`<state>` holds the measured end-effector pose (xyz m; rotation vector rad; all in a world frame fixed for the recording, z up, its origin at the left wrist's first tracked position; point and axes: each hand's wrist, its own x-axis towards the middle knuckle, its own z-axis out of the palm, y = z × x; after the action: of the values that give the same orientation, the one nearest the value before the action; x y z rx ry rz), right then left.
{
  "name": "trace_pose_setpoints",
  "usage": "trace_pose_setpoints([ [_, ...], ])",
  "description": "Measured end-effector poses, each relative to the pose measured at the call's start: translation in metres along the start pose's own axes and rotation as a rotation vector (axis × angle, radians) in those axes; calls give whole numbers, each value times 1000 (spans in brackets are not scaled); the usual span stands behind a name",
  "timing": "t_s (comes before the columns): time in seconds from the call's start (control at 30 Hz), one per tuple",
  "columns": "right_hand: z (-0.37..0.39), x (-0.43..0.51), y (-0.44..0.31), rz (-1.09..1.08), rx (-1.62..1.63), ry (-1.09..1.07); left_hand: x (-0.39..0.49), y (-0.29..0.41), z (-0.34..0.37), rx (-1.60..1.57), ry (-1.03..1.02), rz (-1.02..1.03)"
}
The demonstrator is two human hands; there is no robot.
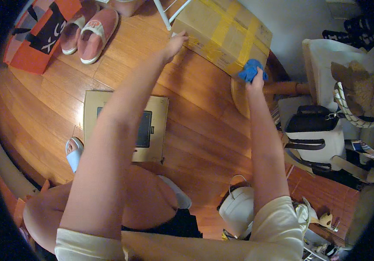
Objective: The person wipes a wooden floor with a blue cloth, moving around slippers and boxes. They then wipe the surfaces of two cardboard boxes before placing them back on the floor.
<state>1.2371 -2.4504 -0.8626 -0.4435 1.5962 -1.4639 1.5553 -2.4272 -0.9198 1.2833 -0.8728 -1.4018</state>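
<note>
A large cardboard box (203, 31) with yellow packing tape stands on the wooden floor ahead of me, beside a pale wall. Both my arms stretch out towards it. At the box's near left corner is my left hand (175, 45), its fingers bent; whether they grip the edge or only touch it I cannot tell. My right hand (256, 80) holds a crumpled blue cloth (252, 69) against the box's near right corner. Below my left forearm a flatter cardboard box (156, 130) with a dark printed panel lies on the floor, partly hidden by the arm.
Pink slippers (97, 36) and a red bag (27, 49) stand at upper left. White metal legs (163, 14) meet the taped box's left side. To the right are a white-and-black bag (317, 137) and a wooden post (285, 88). A white bin-like container (237, 205) sits by my right arm.
</note>
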Motion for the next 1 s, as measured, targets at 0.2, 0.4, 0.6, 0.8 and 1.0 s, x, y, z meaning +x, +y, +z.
trace_pose_setpoints([
  [0.2, -65, -111, 37, 255, -269, -316, -112, 3, -134, 655, 27, 87],
  [0.4, -111, -256, 136, 445, -625, -434, -281, -11, -299, 994, 226, -243],
  [0.6, -97, -318, 171, 718, -527, -434, -376, -74, -278, 643, 188, -470],
  [0.8, -92, -345, 188, 591, -560, -356, -393, -91, -241, 347, 372, -516],
  [1.0, -106, -364, 159, 450, -625, -206, -362, -44, -211, 294, 193, -295],
])
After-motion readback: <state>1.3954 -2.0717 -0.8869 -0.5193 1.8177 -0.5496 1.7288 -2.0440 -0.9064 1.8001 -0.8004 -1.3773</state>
